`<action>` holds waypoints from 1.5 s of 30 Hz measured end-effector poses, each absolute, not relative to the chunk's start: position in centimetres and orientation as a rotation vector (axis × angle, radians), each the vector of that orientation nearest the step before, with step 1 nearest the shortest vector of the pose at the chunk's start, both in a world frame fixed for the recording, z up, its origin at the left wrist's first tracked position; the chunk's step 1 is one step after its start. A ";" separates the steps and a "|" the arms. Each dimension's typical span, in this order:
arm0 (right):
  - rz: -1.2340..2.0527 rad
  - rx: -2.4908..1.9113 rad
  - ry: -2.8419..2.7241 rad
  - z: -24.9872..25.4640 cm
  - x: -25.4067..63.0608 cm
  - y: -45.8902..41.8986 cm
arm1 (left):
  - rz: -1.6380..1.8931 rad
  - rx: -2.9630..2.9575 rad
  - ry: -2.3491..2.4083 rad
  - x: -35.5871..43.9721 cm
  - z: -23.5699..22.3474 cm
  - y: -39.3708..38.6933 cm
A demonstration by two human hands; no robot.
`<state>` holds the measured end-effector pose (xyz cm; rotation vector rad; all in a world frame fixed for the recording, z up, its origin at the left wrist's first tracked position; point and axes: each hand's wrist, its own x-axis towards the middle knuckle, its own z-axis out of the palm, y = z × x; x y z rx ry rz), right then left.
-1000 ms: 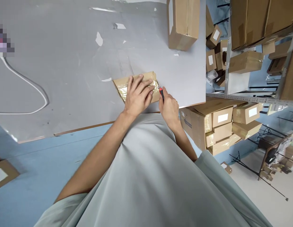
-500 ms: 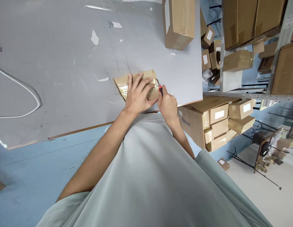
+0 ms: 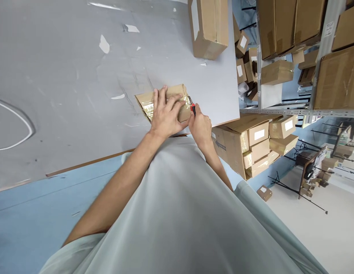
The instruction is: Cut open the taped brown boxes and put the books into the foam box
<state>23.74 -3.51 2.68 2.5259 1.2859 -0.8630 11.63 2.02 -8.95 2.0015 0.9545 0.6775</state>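
Note:
A small cardboard box (image 3: 177,90) with shiny clear tape lies near the front edge of the grey table (image 3: 79,95). My left hand (image 3: 167,112) rests on top of it, fingers spread, pressing it against the table. In my right hand (image 3: 201,127) is a red and black utility knife (image 3: 193,109), gripped in closed fingers. Its tip is at the taped right end of the box; whether the blade is inside the cardboard I cannot tell.
Another cardboard box (image 3: 209,30) stands at the table's far right. Paper scraps (image 3: 104,44) and a white cable (image 3: 25,120) lie on the tabletop. To the right, a large carton (image 3: 231,146) holds several smaller boxes, beside a shelf rack (image 3: 285,111) loaded with cartons.
The whole view has shifted a little, moving the surroundings leftward in the picture. Both hands keep their places at the box, and the knife stays at its right end.

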 end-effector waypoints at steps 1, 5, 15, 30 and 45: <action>-0.838 2.520 1.267 2.8 23.5 -3.3 | 0.688 1.993 0.951 11.7 -8.9 2.0; -0.712 2.492 1.245 3.5 22.7 -2.1 | 0.719 1.949 0.921 11.8 -8.6 2.1; -0.672 2.430 1.247 4.3 22.7 -1.4 | 0.702 1.919 0.904 12.0 -8.5 1.8; -0.736 2.407 1.180 6.2 22.9 -3.0 | 0.706 2.031 0.911 12.1 -9.0 1.4; -0.778 2.405 1.227 4.9 24.1 -5.3 | 0.626 2.106 0.959 11.9 -9.4 0.9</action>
